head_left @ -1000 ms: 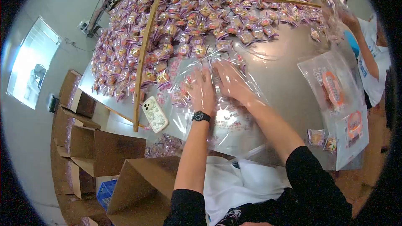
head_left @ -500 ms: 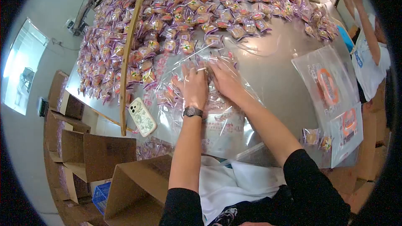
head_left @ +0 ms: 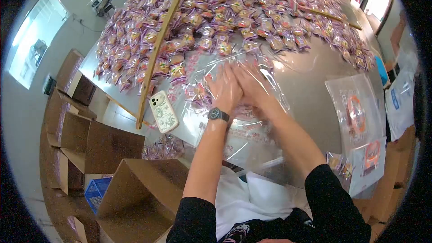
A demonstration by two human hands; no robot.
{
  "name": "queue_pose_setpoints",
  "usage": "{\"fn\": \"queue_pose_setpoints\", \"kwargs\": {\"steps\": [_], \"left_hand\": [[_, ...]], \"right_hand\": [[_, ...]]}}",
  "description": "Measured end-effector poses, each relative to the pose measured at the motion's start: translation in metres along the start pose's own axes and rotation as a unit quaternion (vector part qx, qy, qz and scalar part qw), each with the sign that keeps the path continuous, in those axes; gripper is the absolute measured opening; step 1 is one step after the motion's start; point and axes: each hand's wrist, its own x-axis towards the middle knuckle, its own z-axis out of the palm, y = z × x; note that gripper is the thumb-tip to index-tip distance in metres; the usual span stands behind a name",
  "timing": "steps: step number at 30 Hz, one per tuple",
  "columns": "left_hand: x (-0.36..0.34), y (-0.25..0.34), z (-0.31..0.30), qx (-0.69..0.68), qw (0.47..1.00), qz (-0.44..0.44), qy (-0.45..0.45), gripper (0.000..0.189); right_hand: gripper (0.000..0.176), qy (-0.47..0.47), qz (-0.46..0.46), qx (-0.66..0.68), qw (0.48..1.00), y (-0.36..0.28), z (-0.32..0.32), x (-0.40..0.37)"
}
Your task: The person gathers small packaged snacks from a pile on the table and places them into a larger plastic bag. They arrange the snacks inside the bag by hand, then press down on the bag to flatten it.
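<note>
A large clear plastic bag (head_left: 252, 141) with red print lies at the table's front edge, wrapped snacks showing inside its far part. My left hand (head_left: 225, 89) rests on the bag with fingers stretched forward and a dark watch on the wrist. Right beside it, my right hand (head_left: 252, 85) presses on the same bag, fingers extended and slightly blurred. Both hands touch or nearly touch each other. Beyond them spreads a big heap of small wrapped snacks (head_left: 216, 18).
A wooden strip (head_left: 164, 40) crosses the heap at left, near a phone (head_left: 164, 112). Printed bags (head_left: 355, 108) lie at right, with a few snacks beside them. Open cardboard boxes (head_left: 112, 144) and a blue crate (head_left: 96, 193) stand lower left. Another person's sleeve (head_left: 400, 103) shows at right.
My hands have moved closer together on the bag. The view has shifted, so the table appears lower and further right. The other person's raised arm at right has largely left view.
</note>
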Motion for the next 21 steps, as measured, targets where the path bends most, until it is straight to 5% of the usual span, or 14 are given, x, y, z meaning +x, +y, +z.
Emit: {"fn": "queue_pose_setpoints", "kwargs": {"steps": [1, 7, 10, 13, 16, 20, 21], "left_hand": [[-0.004, -0.009, 0.009, 0.013, 0.999, 0.026, 0.020, 0.058], [-0.072, 0.006, -0.004, 0.020, 0.992, 0.060, 0.107, 0.058], [-0.106, 0.049, -0.066, -0.200, 0.978, -0.054, -0.013, 0.048], [-0.163, 0.039, -0.080, -0.148, 0.976, 0.047, 0.152, 0.058], [-0.172, 0.035, -0.120, -0.013, 0.962, -0.111, 0.250, 0.068], [-0.165, 0.000, -0.116, -0.163, 0.960, -0.195, 0.121, 0.063], [-0.166, -0.005, -0.110, -0.179, 0.958, -0.202, 0.101, 0.062]], "right_hand": [[0.074, -0.027, -0.018, 0.060, 0.998, 0.008, 0.007, 0.003], [0.079, -0.053, -0.053, -0.132, 0.988, 0.002, 0.020, 0.009], [0.073, -0.056, -0.001, -0.144, 0.988, -0.022, 0.015, 0.018], [0.067, 0.025, -0.086, -0.039, 0.995, -0.021, 0.021, 0.019], [0.084, -0.031, -0.124, -0.178, 0.976, -0.041, 0.000, 0.013], [0.091, -0.088, -0.109, -0.110, 0.984, -0.044, 0.009, 0.024], [0.071, -0.080, -0.106, -0.075, 0.988, -0.049, 0.011, 0.023]]}}
